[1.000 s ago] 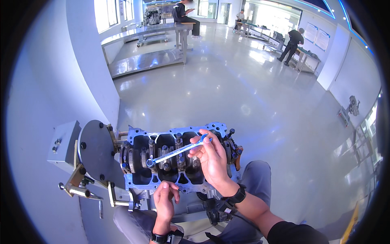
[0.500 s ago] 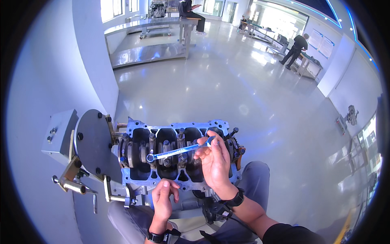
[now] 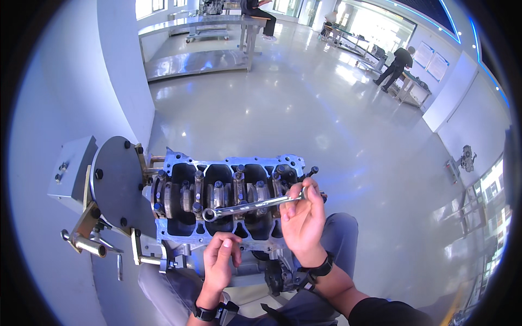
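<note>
Your right hand point(image 3: 304, 220) has its fingers closed around a ring spanner point(image 3: 251, 205), whose ring end sits on a bearing-cap bolt in the engine block point(image 3: 228, 198). Your left hand point(image 3: 222, 261), fingers curled, grips the block's rim at 6 o'clock.

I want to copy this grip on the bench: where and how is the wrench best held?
Judging by its pose, grip the wrench at the free end of its shank, from the right, where the right hand holds it. Its ring end sits on a bolt in the engine block, so the far end likely gives most leverage.
</note>
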The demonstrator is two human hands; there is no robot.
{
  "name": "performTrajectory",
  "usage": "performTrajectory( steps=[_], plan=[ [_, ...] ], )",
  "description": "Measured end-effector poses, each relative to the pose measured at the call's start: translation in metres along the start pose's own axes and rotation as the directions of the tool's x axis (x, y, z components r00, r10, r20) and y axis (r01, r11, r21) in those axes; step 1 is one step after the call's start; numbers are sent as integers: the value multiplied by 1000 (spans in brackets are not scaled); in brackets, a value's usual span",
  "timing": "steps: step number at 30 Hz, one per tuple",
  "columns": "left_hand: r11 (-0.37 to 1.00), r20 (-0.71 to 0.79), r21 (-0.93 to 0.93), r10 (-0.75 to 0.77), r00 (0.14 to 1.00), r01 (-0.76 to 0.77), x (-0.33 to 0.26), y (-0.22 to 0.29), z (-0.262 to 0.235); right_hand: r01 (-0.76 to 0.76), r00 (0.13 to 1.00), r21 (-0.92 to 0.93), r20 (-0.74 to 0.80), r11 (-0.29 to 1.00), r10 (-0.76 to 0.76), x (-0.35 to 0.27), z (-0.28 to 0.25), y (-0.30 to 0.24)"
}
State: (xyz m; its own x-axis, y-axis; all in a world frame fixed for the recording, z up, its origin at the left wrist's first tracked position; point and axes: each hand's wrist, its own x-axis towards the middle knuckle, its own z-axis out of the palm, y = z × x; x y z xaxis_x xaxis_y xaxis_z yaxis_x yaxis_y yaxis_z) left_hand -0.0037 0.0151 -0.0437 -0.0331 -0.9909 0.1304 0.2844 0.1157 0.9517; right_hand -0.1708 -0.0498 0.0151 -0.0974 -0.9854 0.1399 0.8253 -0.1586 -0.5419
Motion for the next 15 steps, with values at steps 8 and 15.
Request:
performTrajectory(
  steps=[8, 15],
  plan=[
    [989, 33, -81, 130, 991, -127, -6, 0, 3, 221, 897, -158, 419, 962, -137, -66, 2, 45],
    [992, 32, -115, 57, 998, -53, -12, 12, -6, 484, 681, -395, 730, 781, -53, -95, -10, 60]
  ],
)
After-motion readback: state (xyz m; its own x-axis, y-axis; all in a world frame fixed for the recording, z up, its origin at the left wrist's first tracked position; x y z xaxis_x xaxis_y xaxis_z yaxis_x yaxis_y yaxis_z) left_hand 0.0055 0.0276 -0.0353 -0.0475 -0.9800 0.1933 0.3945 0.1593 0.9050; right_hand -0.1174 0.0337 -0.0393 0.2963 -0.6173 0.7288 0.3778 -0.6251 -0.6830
